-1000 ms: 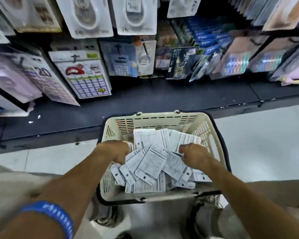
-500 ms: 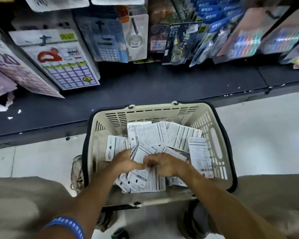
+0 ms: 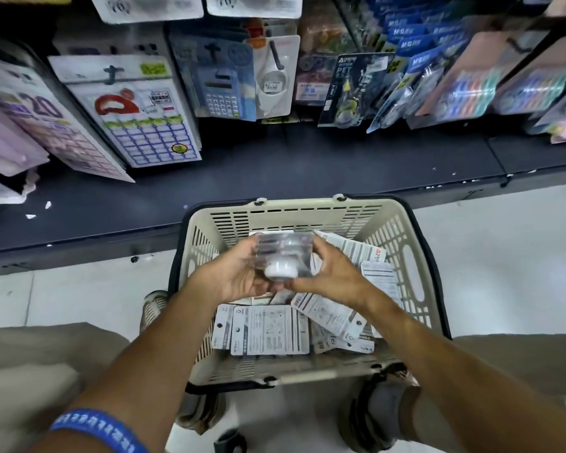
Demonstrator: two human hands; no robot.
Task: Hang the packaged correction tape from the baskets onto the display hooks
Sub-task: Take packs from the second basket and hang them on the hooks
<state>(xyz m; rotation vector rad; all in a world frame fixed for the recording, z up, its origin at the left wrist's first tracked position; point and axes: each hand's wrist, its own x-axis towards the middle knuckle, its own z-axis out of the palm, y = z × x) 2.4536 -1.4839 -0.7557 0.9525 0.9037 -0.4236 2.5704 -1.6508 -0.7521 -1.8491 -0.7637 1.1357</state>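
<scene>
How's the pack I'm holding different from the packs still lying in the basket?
The held pack is lifted above the basket, gripped between the left hand and the right hand; the loose packs lie flat in a heap inside. The held pack shows its clear blister and white tape body; the loose packs show printed card backs. Both appear to be the same carded product.

**Stationery aisle, low shelf and pale floor**

Down low we've got a dark, flat base shelf [image 3: 275,171] running the full width, flecked with small white scraps. Below it, a pale glossy tiled floor [image 3: 504,256] catching soft light. Up top, carded calculators [image 3: 223,89] and blue-headed blister packs [image 3: 415,60] hang crowded in shadowy rows.
</scene>
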